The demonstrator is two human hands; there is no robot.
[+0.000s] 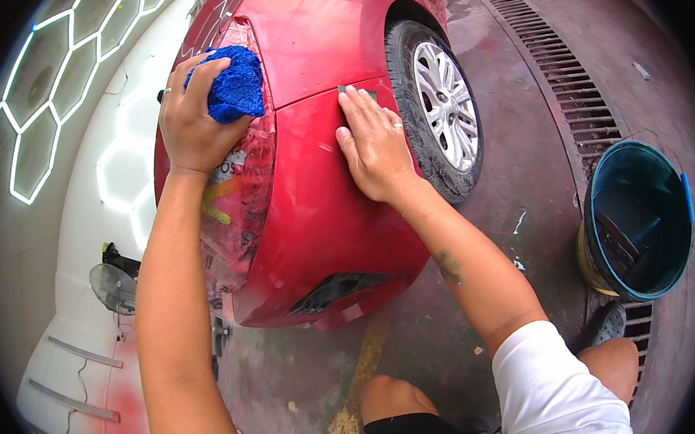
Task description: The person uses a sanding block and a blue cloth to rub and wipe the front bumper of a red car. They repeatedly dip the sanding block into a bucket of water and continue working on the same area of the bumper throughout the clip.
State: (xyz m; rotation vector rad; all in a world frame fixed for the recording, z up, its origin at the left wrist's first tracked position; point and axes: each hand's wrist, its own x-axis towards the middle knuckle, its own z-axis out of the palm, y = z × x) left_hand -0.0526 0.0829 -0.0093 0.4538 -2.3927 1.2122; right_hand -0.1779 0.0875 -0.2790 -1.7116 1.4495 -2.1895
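My left hand [192,129] grips a bunched blue microfibre cloth [238,87], close to the masked edge of a red car's bumper. Flat against the red bumper [323,210], just ahead of the wheel, my right hand [377,153] presses a small dark grey piece of sandpaper [372,94] under its fingers. Only the edges of that sheet show. Clear plastic and printed paper masking [239,196] covers the part of the car beside my left wrist. A seam crosses the red panel between my hands.
The front wheel [444,104] stands right of my right hand. A dark teal bucket [642,215], holding water and dark items, is on the floor at right, by a long drain grate [561,69]. A fan [113,287] is at left. Hexagonal lights reflect on a white surface.
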